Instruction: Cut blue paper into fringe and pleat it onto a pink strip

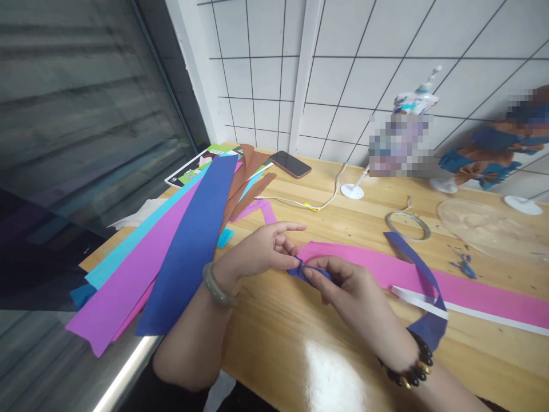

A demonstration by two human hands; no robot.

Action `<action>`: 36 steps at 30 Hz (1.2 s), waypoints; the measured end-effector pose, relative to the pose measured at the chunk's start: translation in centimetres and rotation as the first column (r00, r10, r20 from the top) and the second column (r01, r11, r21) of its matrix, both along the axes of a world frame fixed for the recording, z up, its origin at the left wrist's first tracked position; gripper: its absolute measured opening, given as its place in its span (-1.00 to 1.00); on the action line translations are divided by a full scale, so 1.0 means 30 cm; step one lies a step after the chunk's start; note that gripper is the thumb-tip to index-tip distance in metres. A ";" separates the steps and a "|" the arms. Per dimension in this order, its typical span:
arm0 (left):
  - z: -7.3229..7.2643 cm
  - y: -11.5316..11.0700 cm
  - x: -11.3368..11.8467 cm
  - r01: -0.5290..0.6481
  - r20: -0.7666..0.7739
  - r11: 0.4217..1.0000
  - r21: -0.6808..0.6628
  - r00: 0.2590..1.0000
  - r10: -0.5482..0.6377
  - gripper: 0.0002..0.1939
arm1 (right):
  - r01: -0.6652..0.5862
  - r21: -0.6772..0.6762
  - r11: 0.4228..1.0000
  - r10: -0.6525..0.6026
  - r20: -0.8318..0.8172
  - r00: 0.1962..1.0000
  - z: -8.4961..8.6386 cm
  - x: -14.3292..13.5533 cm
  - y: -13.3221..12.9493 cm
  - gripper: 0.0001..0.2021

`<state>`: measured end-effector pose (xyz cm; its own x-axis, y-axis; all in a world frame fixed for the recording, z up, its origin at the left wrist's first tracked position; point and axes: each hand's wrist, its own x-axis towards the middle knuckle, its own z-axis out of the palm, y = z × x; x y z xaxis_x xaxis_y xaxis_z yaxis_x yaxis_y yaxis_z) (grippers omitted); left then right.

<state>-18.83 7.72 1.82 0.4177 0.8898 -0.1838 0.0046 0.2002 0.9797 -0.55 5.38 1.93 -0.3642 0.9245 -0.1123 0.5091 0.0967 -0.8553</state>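
Note:
Between my two hands is a small gathered piece of dark blue crepe paper (pixel 316 271), pinched in the middle. My left hand (pixel 277 246) holds its left end between thumb and bent fingers, with the index finger stretched out. My right hand (pixel 343 277) grips the other side between thumb and fingers. Under and beyond them runs a long pink paper strip (pixel 381 263) with a white edge. A curled dark blue strip (pixel 422 269) lies across it to the right of my right hand, beside a narrow white strip (pixel 420 301).
Long blue (pixel 189 252), purple and turquoise strips overhang the table's left edge. A phone (pixel 291 164), a white cable (pixel 330 201), a tape roll (pixel 407 226) and blue scraps (pixel 465 266) lie on the wood. Small dress forms (pixel 416 103) stand along the tiled wall (pixel 343 80).

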 end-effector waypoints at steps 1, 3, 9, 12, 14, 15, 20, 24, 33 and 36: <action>0.000 0.000 0.000 0.003 0.004 1.000 0.001 1.000 -0.003 -0.27 | 0.012 -0.002 1.000 -0.012 -0.002 1.000 -0.002 -0.001 -0.001 -0.78; 0.000 0.000 -0.001 0.009 0.011 1.000 0.002 1.000 -0.009 -0.27 | 0.033 -0.009 0.999 -0.033 -0.017 0.999 -0.004 -0.002 -0.002 -0.77; -0.003 0.002 0.000 0.013 0.036 1.000 -0.022 0.999 -0.012 -0.28 | 0.046 -0.040 0.998 -0.048 -0.054 0.997 -0.010 0.002 -0.001 -0.76; -0.002 0.001 -0.001 0.010 0.039 0.999 -0.032 0.999 -0.008 -0.30 | 0.058 -0.037 0.998 -0.060 -0.058 0.997 -0.011 0.001 -0.001 -0.76; 0.000 -0.001 -0.001 0.008 0.033 1.000 -0.023 0.999 -0.007 -0.31 | 0.059 -0.038 0.998 -0.061 -0.055 0.997 -0.012 0.002 -0.001 -0.76; 0.000 -0.002 -0.001 0.007 0.028 1.000 -0.020 1.000 -0.006 -0.32 | 0.059 -0.036 0.998 -0.061 -0.052 0.997 -0.012 0.002 -0.001 -0.76; 0.004 -0.004 0.004 0.012 0.026 1.000 -0.017 1.000 -0.012 -0.34 | 0.065 -0.010 0.998 -0.065 -0.046 0.997 -0.016 0.004 0.001 -0.76; 0.014 -0.005 0.010 -0.012 0.015 1.000 -0.029 1.000 0.012 -0.33 | 0.074 -0.006 0.997 -0.074 -0.049 0.996 -0.018 0.002 0.004 -0.77; 0.019 -0.012 0.012 0.014 0.076 1.000 -0.025 0.997 -0.012 -0.21 | 0.078 0.026 0.997 -0.077 -0.040 0.996 -0.017 0.002 0.003 -0.77; 0.014 -0.013 0.017 0.014 0.078 1.000 -0.017 0.997 -0.013 -0.20 | 0.079 0.031 0.996 -0.078 -0.025 0.997 -0.020 0.002 0.002 -0.78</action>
